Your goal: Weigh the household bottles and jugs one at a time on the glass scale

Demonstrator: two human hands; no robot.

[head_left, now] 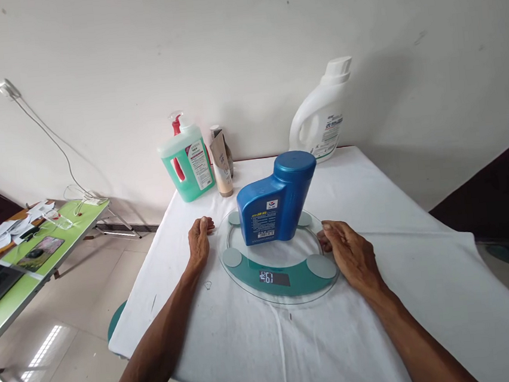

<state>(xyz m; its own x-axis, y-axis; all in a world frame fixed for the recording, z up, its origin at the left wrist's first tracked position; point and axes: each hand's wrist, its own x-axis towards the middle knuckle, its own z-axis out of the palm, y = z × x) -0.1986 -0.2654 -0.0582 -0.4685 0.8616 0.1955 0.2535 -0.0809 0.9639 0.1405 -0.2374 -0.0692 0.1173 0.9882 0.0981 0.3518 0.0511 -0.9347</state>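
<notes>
A round glass bathroom scale [254, 284] lies on the white-covered table, its green band and lit display toward me. Upright on the glass stands a blue bottle [263, 208] with a wide blue cap and a printed label. My left hand [200, 239] rests on the cloth just left of the scale, slightly apart from it, fingers loosely bent and holding nothing. At the scale's right edge is my right hand [353, 253], with its thumb and curled fingers around the glass rim. Its fingertips are partly hidden.
Along the wall stand a green pump bottle [185, 173], a brown-beige tube [221, 167] with a dark item behind it, and a white handled jug [322, 118]. A green desk [74, 217] with papers and a laptop is at left. The white cloth [332, 339] hangs past the table edges.
</notes>
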